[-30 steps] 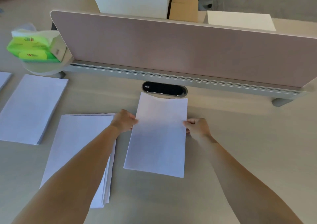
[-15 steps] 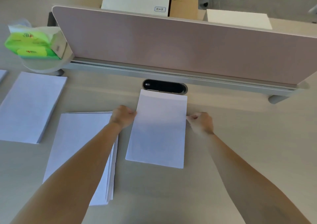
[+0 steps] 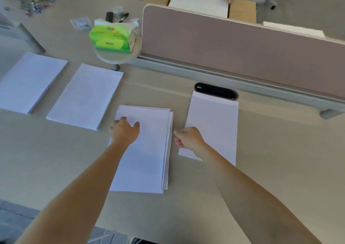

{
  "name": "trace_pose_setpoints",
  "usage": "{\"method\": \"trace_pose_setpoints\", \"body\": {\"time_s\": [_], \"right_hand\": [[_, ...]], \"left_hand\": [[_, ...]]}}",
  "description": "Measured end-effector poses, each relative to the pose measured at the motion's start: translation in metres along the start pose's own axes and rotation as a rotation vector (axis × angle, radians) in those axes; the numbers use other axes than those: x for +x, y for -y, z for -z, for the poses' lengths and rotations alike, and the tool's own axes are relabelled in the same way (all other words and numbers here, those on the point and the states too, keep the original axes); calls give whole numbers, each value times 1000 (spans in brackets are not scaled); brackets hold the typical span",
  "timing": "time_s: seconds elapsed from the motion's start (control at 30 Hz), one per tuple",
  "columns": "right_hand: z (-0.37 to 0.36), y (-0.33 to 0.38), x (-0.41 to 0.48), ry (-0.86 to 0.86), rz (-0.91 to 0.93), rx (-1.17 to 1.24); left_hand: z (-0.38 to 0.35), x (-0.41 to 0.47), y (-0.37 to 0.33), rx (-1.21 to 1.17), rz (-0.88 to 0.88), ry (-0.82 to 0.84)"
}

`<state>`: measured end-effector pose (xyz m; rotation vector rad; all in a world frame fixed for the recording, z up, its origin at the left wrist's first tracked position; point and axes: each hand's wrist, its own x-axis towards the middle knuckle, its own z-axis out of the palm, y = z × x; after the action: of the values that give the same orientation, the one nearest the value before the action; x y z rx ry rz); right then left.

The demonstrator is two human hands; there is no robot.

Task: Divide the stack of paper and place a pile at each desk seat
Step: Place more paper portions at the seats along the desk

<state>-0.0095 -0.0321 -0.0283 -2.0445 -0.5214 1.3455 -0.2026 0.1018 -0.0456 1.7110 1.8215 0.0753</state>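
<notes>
An untidy main stack of white paper [image 3: 147,150] lies on the beige desk in front of me. My left hand [image 3: 125,131] rests on its upper left part, fingers spread, holding nothing. To the right lies a thin pile of paper [image 3: 214,124], its far edge at the black cable slot [image 3: 216,91]. My right hand [image 3: 188,137] hovers between the stack and this thin pile, fingers loosely curled, touching neither that I can see. Two more neat piles lie to the left: one pile [image 3: 85,96] nearby and another pile [image 3: 28,81] at the far left.
A pinkish divider screen [image 3: 242,51] runs along the desk's back. A green tissue pack [image 3: 112,36] sits on a round stand left of it. Behind the screen another person's hands hold white sheets in a cardboard box [image 3: 201,2]. Small items lie at the back left.
Both hands let go of the thin pile, which now lies flat by the cable slot. My left hand moved onto the main stack; my right hand drew back left. The view swung left.
</notes>
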Motion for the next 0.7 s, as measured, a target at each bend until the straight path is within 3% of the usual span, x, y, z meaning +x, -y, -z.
{"method": "trace_pose_setpoints", "body": {"time_s": [0.23,0.43,0.7], "right_hand": [[-64,7,-3,-145,-114,-144],[-92,25,-14,-279,-161,-71],[-130,25,-21,-184,-167,174]], "left_hand": [[17,8,49,-246,123,149],[29,9,48,-324,113,227],[38,19,59,-402,170,299]]}}
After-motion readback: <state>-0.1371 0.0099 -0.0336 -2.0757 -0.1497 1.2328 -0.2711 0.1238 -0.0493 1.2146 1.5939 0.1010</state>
